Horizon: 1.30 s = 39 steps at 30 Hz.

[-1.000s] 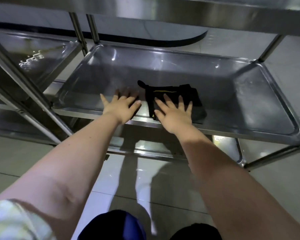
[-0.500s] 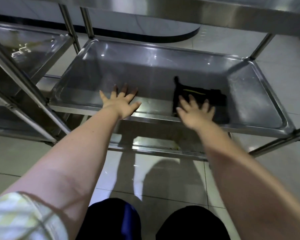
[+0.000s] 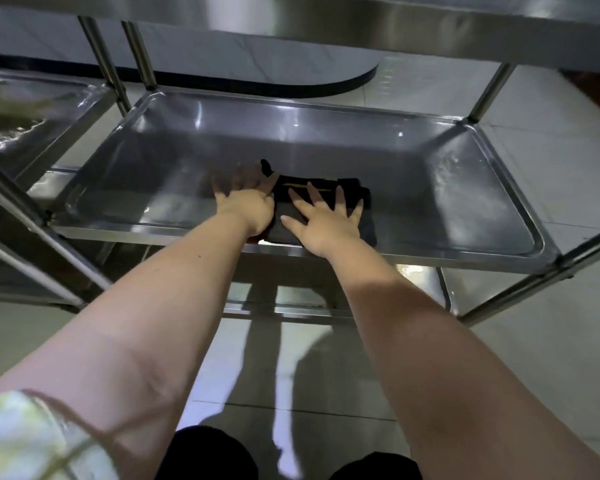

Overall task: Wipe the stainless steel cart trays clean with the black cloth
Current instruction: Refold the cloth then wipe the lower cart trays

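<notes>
The steel cart tray (image 3: pixel 430 188) fills the middle of the frame, with a second tray (image 3: pixel 49 112) at the upper left and a lower shelf (image 3: pixel 426 282) showing beneath its near rim. Both bare forearms reach up from the bottom corners toward the centre, nearly straight and converging, palms down. A pale patterned sleeve (image 3: pixel 21 438) covers the left upper arm at the lower left corner.

The black cloth (image 3: pixel 326 183) lies folded flat on the tray floor at the centre of the frame, close to the near rim. The right hand (image 3: pixel 326 220) presses flat on top of it, fingers straight and spread wide. The left hand (image 3: pixel 248 202) lies flat on the bare steel just beside it, against the cloth's left edge. Its fingers are extended, but blur hides how widely they are spread.
</notes>
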{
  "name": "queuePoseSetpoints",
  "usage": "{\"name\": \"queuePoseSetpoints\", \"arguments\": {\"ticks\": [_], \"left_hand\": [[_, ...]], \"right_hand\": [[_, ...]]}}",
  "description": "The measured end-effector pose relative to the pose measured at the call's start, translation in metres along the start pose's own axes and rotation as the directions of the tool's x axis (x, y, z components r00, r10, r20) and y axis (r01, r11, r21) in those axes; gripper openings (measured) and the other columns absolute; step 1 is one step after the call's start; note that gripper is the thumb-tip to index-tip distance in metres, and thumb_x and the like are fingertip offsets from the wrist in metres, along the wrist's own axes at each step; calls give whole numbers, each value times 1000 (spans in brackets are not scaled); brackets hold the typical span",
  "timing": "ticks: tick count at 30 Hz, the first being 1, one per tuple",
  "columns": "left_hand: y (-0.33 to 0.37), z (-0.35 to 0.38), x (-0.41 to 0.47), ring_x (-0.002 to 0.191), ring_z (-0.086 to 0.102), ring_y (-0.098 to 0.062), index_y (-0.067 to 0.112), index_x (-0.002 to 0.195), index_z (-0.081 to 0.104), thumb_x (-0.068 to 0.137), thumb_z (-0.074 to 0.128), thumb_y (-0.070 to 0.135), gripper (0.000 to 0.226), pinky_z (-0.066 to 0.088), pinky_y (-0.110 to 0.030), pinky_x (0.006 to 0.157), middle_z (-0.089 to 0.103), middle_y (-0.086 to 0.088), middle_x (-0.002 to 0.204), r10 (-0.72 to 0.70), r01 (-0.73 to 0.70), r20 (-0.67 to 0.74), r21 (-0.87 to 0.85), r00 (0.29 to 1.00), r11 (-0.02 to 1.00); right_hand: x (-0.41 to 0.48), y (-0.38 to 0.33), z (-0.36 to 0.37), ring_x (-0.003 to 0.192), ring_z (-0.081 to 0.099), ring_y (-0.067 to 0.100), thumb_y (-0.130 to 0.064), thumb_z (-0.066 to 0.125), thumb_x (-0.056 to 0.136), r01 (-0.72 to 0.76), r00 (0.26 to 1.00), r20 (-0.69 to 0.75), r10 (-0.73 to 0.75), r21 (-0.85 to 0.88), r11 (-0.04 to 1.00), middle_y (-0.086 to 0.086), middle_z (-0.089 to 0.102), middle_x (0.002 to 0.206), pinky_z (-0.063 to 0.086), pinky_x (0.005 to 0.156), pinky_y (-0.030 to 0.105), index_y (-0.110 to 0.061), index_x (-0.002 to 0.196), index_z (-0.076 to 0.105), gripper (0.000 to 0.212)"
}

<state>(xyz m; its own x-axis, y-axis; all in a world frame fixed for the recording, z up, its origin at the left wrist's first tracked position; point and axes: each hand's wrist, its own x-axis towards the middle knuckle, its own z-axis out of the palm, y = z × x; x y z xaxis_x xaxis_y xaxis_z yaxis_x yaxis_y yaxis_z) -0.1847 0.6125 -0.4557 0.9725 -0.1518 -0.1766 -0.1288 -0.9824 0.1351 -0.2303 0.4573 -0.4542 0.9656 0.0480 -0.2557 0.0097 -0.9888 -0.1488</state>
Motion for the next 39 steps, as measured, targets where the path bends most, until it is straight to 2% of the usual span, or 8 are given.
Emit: {"name": "queuePoseSetpoints", "arguments": {"ticks": [5, 12, 17, 21, 23, 28, 33, 39], "left_hand": [[-3, 8, -3, 150, -14, -29, 52, 152, 5, 99, 15, 63, 55, -8, -70, 111, -9, 12, 164, -33, 31, 37, 33, 999, 999], [6, 15, -2, 151, -11, -30, 56, 150, 5, 97, 16, 68, 56, 0, -70, 111, -6, 12, 165, -30, 30, 0, 20, 1000, 999], [13, 12, -8, 150, -11, -34, 58, 149, 5, 94, 14, 72, 57, -1, -73, 110, -7, 9, 165, -17, 17, 5, 44, 1000, 999], [16, 7, -10, 149, -16, -38, 56, 150, 4, 98, 13, 65, 54, -5, -75, 108, -6, 7, 165, -42, 40, 42, 58, 998, 998], [32, 2, -5, 148, -19, -38, 50, 153, 3, 101, 10, 58, 53, -11, -75, 106, -6, 7, 165, -20, 17, 33, 96, 999, 995], [107, 7, 12, 149, -21, -29, 48, 154, 2, 104, 14, 51, 51, -13, -71, 109, -10, 8, 165, 116, -115, 34, -27, 993, 993], [111, 28, 14, 151, -11, -26, 45, 155, -2, 103, 12, 55, 55, -13, -56, 116, -4, 7, 165, 77, -89, -58, -245, 995, 965], [110, 30, 18, 151, -13, -29, 49, 151, -13, 96, 21, 68, 67, -8, -63, 115, -17, 8, 163, 138, -142, -53, -74, 989, 987]], "right_hand": [[0, 87, -8, 150, -10, 34, -79, 24, 89, -70, 995, -63, 71, 13, 997, -17, -4, 163, -11, 116, 61, -56, 150, 8, 67], [-21, 237, -21, 150, -7, 33, -80, 26, 87, -366, 925, -88, 370, 55, 929, -19, -2, 163, -6, 117, 58, -55, 150, 10, 69], [-16, 188, -18, 147, -11, 44, -79, 22, 88, -379, 916, -107, 387, 90, 921, -13, -2, 164, -9, 112, 68, -58, 149, 7, 66], [-6, 94, -5, 146, -14, 45, -78, 20, 90, -105, 992, -68, 104, -10, 994, -11, -4, 164, -13, 110, 70, -59, 148, 6, 63], [-3, 78, -8, 146, -18, 44, -77, 21, 90, -68, 997, -27, 67, -18, 998, -12, -7, 164, -16, 110, 68, -58, 149, 3, 64], [-8, 99, -12, 147, -16, 42, -77, 21, 90, -99, 994, -41, 98, -19, 995, -16, -4, 164, -17, 112, 65, -53, 151, 4, 68], [-11, 108, -3, 148, -12, 40, -79, 17, 89, -88, 990, -117, 84, -25, 996, -17, 1, 163, -18, 110, 66, -54, 151, 6, 68], [-24, 214, -19, 149, -7, 36, -79, 24, 88, -296, 949, -94, 302, 68, 953, -21, 2, 163, -11, 111, 68, -59, 148, 9, 65]]}}
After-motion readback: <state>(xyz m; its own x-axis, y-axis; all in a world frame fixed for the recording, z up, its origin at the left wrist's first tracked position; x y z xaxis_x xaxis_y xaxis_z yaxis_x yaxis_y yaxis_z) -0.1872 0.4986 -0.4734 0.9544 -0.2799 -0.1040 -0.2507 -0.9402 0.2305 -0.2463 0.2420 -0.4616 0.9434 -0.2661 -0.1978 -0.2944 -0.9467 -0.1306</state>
